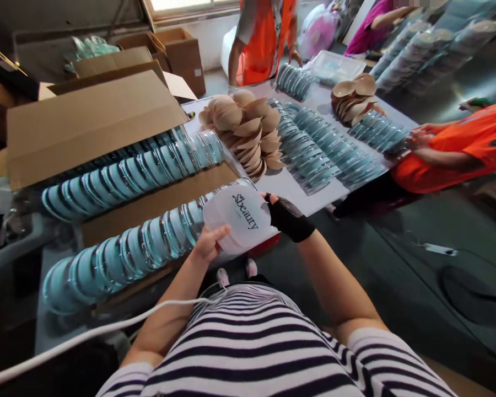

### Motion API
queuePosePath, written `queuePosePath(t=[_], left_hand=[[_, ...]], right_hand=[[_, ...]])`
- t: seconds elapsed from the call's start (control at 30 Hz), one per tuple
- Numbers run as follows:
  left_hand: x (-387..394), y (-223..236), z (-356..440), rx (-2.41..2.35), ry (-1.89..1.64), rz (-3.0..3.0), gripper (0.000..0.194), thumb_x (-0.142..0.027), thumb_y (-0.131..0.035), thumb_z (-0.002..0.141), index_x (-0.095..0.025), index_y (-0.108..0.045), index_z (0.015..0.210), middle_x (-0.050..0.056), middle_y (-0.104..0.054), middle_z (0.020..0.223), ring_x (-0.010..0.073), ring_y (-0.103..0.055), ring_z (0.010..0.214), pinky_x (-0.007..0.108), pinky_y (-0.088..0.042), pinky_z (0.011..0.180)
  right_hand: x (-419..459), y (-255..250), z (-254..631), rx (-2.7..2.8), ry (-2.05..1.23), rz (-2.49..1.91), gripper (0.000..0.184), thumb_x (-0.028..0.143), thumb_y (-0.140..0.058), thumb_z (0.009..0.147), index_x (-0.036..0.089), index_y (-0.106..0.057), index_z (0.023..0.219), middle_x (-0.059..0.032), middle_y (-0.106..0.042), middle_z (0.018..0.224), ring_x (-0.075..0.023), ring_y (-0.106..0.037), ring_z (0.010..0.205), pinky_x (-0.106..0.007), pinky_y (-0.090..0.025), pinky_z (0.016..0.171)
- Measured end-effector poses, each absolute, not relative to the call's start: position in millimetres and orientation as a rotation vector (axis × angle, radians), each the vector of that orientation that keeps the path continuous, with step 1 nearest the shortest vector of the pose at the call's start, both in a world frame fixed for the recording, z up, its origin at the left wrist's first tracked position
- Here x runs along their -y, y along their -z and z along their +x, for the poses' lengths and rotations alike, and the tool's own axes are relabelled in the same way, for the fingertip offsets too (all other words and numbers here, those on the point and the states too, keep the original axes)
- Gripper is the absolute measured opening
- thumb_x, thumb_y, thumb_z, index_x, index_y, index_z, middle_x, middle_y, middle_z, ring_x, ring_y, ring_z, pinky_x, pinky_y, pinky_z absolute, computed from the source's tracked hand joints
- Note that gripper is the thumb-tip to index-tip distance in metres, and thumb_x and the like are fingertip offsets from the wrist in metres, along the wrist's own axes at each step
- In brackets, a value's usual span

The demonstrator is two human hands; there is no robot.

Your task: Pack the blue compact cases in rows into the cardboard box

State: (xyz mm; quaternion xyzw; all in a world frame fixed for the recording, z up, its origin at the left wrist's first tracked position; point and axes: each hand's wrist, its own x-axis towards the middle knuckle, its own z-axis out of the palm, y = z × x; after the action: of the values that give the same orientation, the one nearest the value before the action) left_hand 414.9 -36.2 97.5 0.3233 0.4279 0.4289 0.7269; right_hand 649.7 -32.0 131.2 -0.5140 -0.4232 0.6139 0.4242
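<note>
Between my two hands is a round, whitish, translucent lid (243,218) with "beauty" printed on it in black. My left hand (210,241) is closed on its lower left edge, the thumb lying on top. At its right edge, my right hand (288,217), in a black fingerless glove, pinches the rim; some of its fingers are hidden beneath. Just left of the lid runs a long row of teal round cases (128,253) in clear plastic. Beyond it lies a heap of beige cups (248,132) on the white table (314,201).
A second row of teal cases (132,173) lies by an open cardboard box (95,121). More stacked cases (301,146) stand across the table. One orange-vested person (264,41) is at the far side, another (450,146) at right. A white cable (107,328) crosses my left arm.
</note>
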Motion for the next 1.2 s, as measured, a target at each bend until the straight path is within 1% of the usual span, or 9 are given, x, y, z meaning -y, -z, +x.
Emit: queuePosePath(t=[0.1,0.23,0.3,0.43,0.53,0.67,0.83,0.97,1.2], left_hand=[[25,-93,413,-1.027,-1.071,0.769,0.076,-0.040,-0.091,0.051,-0.014,-0.067,0.118,0.012,-0.075,0.106,0.0357,-0.066,0.110,0.051,-0.051,0.101],[22,-85,414,-1.080,-1.163,0.757,0.061,-0.036,-0.090,0.053,-0.015,-0.070,0.106,0.010,-0.075,0.105,0.0317,-0.069,0.102,0.047,-0.055,0.094],[23,-81,417,-1.047,-1.181,0.716,0.055,-0.033,-0.089,0.053,-0.016,-0.071,0.102,0.008,-0.075,0.101,0.0283,-0.070,0.097,0.043,-0.057,0.090],[25,-83,420,-1.009,-1.200,0.642,0.053,-0.025,-0.092,0.047,-0.017,-0.072,0.096,0.006,-0.076,0.093,0.0223,-0.071,0.086,0.034,-0.058,0.083],[10,-97,420,-0.994,-1.291,0.554,0.057,-0.016,-0.089,0.054,-0.022,-0.071,0.108,0.004,-0.076,0.103,0.0217,-0.071,0.094,0.032,-0.058,0.085],[-39,-120,440,-0.880,-1.409,0.388,0.045,-0.013,-0.074,0.074,-0.022,-0.067,0.117,0.005,-0.075,0.110,0.0203,-0.070,0.103,0.034,-0.057,0.091],[-85,-119,480,-0.795,-1.348,0.297,0.035,-0.009,-0.062,0.084,-0.019,-0.066,0.118,0.006,-0.074,0.112,0.0190,-0.069,0.106,0.035,-0.054,0.098],[-87,-107,489,-0.862,-1.339,0.278,0.038,-0.005,-0.063,0.084,-0.019,-0.066,0.119,0.006,-0.074,0.111,0.0171,-0.071,0.101,0.032,-0.055,0.096],[-87,-103,485,-0.839,-1.346,0.252,0.043,-0.005,-0.062,0.085,-0.019,-0.064,0.125,0.005,-0.075,0.110,0.0153,-0.072,0.094,0.031,-0.057,0.093]], right_hand=[[38,-133,641,1.259,-1.309,-1.314,0.067,0.056,-0.041,0.094,0.019,-0.040,0.149,-0.0135,-0.066,0.125,-0.0256,-0.065,0.112,-0.046,-0.054,0.094],[69,-127,605,1.670,-0.535,-1.448,0.058,0.041,-0.057,0.089,0.019,-0.051,0.142,-0.0125,-0.040,0.155,-0.0283,-0.034,0.146,-0.051,-0.031,0.119],[76,-116,585,1.768,-0.413,-1.375,0.047,0.034,-0.052,0.092,0.020,-0.057,0.137,-0.0115,-0.049,0.149,-0.0257,-0.044,0.140,-0.047,-0.039,0.116],[61,-91,592,1.413,-0.313,-1.504,0.044,0.036,-0.044,0.093,0.016,-0.062,0.128,-0.0120,-0.073,0.112,-0.0229,-0.070,0.100,-0.037,-0.059,0.088],[59,-91,644,1.053,-0.057,-1.745,0.045,0.047,-0.051,0.089,0.013,-0.068,0.115,-0.0136,-0.075,0.099,-0.0249,-0.071,0.090,-0.036,-0.059,0.078],[89,-98,688,1.377,-0.022,-1.971,0.044,0.051,-0.052,0.088,0.014,-0.075,0.091,-0.0128,-0.075,0.081,-0.0244,-0.070,0.072,-0.032,-0.054,0.066],[81,-89,661,1.807,-0.206,-2.220,0.039,0.039,-0.038,0.099,0.019,-0.071,0.104,-0.0102,-0.076,0.098,-0.0201,-0.072,0.087,-0.024,-0.047,0.069],[27,-87,638,2.003,-0.377,-2.342,0.042,0.047,-0.034,0.102,0.021,-0.057,0.125,-0.0096,-0.075,0.097,-0.0221,-0.071,0.086,-0.026,-0.044,0.068],[9,-88,638,1.999,-0.398,-2.323,0.036,0.038,-0.029,0.103,0.022,-0.056,0.119,-0.0076,-0.074,0.097,-0.0208,-0.071,0.086,-0.025,-0.040,0.067]])
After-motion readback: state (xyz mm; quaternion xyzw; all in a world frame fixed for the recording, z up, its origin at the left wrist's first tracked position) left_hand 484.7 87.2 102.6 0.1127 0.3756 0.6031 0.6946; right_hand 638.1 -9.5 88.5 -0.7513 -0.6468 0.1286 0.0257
